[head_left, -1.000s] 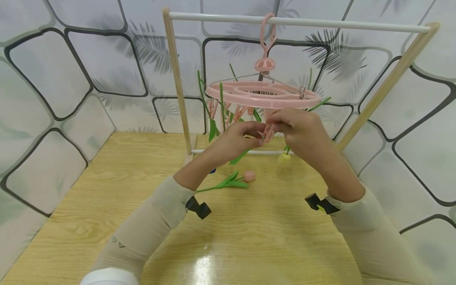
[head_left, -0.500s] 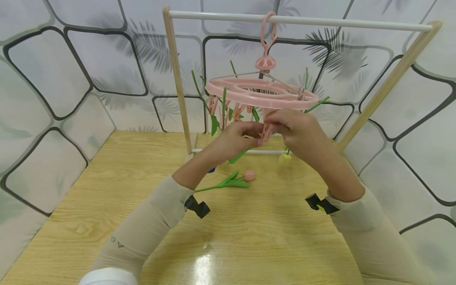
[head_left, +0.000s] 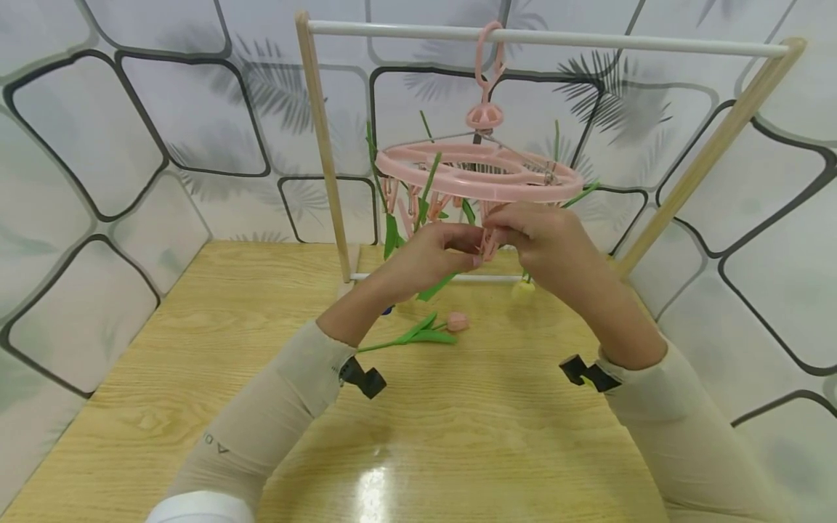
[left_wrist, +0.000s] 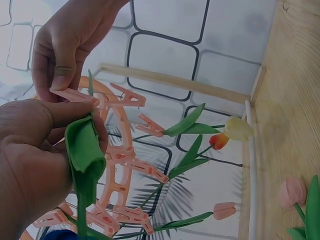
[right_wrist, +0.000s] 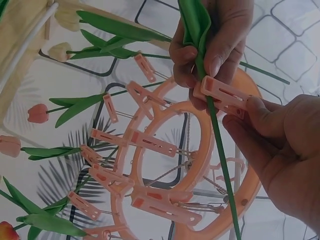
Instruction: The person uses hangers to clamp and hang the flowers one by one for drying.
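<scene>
My left hand (head_left: 434,263) pinches the green stem of an artificial tulip (left_wrist: 86,145) just beside its leaves. Its blue bloom (head_left: 388,310) shows only as a sliver below my left forearm. With thumb and fingers, my right hand (right_wrist: 287,150) squeezes a pink clothespin (right_wrist: 225,94) that hangs from a round clip hanger (head_left: 451,178). In the right wrist view the clothespin's front end overlaps the stem right at my left fingertips, and the bare stem runs on past it.
Several tulips hang from other clips, among them a yellow tulip (head_left: 523,289) and an orange-red tulip (left_wrist: 218,141). A pink tulip (head_left: 458,322) lies on the wooden table (head_left: 497,436). The hanger hooks over a white rail (head_left: 621,43) between wooden posts (head_left: 319,145).
Both hands stay almost in place at the clothespin. The green stems at the hanger's left have swung, one of them tilting rightward, and the hanger has shifted very slightly left.
</scene>
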A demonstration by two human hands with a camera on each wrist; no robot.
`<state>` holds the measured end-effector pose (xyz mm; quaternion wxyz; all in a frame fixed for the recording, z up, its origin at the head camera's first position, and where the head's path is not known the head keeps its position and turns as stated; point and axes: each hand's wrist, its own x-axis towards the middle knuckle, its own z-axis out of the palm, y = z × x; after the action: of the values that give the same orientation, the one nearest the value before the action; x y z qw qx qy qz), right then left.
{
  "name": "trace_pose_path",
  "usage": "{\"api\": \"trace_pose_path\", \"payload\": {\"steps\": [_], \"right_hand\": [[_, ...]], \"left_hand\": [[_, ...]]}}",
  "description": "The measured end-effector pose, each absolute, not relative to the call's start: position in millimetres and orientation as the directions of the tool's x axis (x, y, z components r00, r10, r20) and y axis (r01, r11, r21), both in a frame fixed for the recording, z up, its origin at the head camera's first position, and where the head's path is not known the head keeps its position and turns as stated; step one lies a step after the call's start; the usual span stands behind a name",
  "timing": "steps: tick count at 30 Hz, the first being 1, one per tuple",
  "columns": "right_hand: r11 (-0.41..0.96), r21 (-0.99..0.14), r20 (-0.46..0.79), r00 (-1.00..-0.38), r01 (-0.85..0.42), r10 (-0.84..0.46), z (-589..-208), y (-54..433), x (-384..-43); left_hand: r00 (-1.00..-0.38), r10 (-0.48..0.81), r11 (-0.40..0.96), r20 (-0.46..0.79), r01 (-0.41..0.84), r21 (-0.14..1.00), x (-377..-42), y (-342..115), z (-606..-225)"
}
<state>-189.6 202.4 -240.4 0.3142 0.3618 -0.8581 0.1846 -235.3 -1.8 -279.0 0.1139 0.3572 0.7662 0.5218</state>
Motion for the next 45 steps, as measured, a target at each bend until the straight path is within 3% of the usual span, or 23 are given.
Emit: {"api": "trace_pose_path", "payload": {"steps": [13, 18, 24, 30, 37, 45], "right_hand": [[0.692, -0.15, 0.672, -0.586, -0.706, -0.453, -248, 205, -188], [0.684, -0.288, 0.718, -0.624, -0.67, -0.309, -250, 214, -177], [0.542, -0.459, 0.785, -0.607, -0.704, -0.122, -250, 230, -166], [0.428, -0.552, 0.792, -0.611, -0.716, -0.002, -252, 247, -166], [0.502, -0.588, 0.749, -0.661, -0.635, 0.041, -254, 258, -175], [0.664, -0.519, 0.712, -0.702, -0.538, -0.012, -253, 268, -195]], "left_hand": [[-0.725, 0.656, 0.22, 0.211, 0.451, 0.865, -240, -2, -288], [-0.727, 0.654, 0.219, 0.209, 0.447, 0.867, -241, 0, -290], [-0.731, 0.651, 0.191, 0.203, 0.417, 0.889, -242, 3, -293], [-0.765, 0.622, 0.168, 0.166, 0.338, 0.926, -242, 2, -296], [-0.776, 0.609, 0.146, 0.167, 0.316, 0.938, -242, 0, -298], [-0.769, 0.617, 0.063, 0.166, 0.259, 0.964, -243, -1, -301]]}}
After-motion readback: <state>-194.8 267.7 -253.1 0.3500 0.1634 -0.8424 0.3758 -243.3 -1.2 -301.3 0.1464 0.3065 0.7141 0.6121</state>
